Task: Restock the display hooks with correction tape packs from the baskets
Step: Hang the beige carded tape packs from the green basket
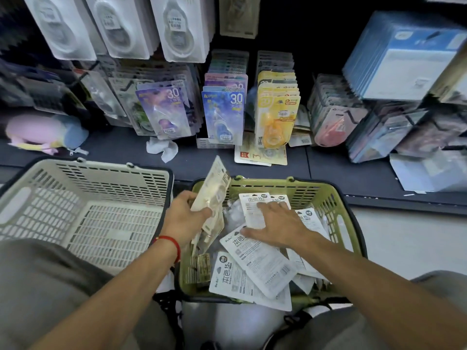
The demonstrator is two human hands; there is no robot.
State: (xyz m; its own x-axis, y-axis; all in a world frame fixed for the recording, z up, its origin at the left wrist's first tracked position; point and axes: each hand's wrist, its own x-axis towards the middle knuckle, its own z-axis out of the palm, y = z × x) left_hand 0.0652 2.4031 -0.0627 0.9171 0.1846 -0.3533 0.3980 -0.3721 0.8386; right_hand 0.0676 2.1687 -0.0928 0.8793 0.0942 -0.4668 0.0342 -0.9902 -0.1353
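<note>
Packs [211, 195] are gripped by the left hand [185, 217]; the flat, open right hand [276, 223] should gather white packs [255, 258] from the green basket [331, 198] squarely

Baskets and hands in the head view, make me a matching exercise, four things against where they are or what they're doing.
Column one:
1. green basket
2. white basket
3. left hand
4. right hand

Column two:
A. holds no packs
B. lies flat on white packs
C. grips a cream pack
D. holds loose white packs

Pairs: 1-D, 2-A, 3-C, 4-B
</note>
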